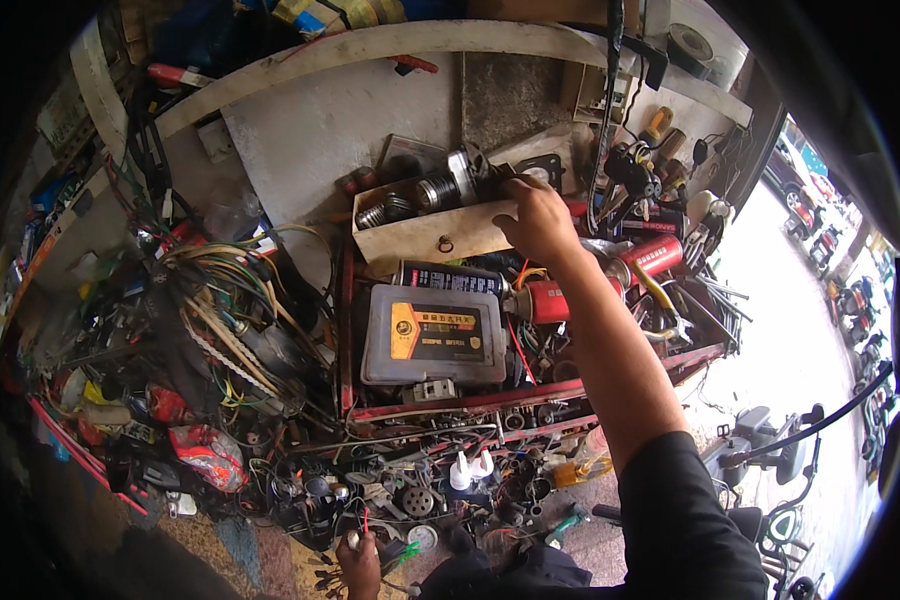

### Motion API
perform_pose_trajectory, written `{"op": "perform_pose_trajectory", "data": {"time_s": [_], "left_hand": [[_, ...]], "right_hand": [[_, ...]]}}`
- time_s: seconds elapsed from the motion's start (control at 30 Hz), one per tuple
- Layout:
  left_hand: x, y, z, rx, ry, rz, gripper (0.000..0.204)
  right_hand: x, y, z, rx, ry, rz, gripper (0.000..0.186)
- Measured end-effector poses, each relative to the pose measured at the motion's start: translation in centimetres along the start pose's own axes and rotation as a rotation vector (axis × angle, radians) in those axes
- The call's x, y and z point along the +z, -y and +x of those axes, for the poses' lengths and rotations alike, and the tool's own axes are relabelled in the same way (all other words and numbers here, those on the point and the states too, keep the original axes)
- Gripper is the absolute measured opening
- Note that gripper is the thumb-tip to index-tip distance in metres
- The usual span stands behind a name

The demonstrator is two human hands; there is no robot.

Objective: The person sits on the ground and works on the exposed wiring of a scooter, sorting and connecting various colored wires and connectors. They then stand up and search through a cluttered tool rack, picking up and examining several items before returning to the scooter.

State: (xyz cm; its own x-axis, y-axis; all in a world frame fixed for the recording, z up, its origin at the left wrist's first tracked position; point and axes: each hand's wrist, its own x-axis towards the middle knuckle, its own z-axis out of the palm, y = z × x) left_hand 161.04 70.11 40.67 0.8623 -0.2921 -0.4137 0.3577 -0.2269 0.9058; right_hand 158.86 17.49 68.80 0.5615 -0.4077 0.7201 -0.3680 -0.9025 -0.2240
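Note:
My right hand [542, 217] reaches over the right end of a long, drawer-like cream box [410, 242]. Its thumb is spread from the fingers and lies against the box's front wall. The fingers bend over the top edge, their tips partly hidden among dark parts. Inside the box lie a ribbed metal-and-black cylindrical part [436, 192] and other parts. Low in the picture, my left hand [361, 568] is closed around something small I cannot make out. A thin red piece [365, 520] sticks up there, and green clips [407, 552] are beside the hand.
A plastic case [370, 340] with a black-and-yellow label sits on a red metal tray [450, 408]. Spray cans [545, 302] and yellow-handled pliers [658, 290] lie to its right. Tangled cables [225, 260] heap up at left. Loose parts [415, 500] cover the lower shelf; scooters [830, 240] stand outside.

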Motion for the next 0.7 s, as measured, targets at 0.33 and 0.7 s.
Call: {"op": "perform_pose_trajectory", "data": {"time_s": [0.33, 0.7], "left_hand": [[0.0, -1.2, 0.1, 0.055, 0.085, 0.102, 0.015], [1.5, -2.7, -1.6, 0.003, 0.092, 0.011, 0.015]], "right_hand": [[-6.9, -1.5, -8.9, 0.037, 0.6, -0.152, 0.04], [-8.8, -4.4, -6.3, 0.299, 0.096, 0.027, 0.045]]}}
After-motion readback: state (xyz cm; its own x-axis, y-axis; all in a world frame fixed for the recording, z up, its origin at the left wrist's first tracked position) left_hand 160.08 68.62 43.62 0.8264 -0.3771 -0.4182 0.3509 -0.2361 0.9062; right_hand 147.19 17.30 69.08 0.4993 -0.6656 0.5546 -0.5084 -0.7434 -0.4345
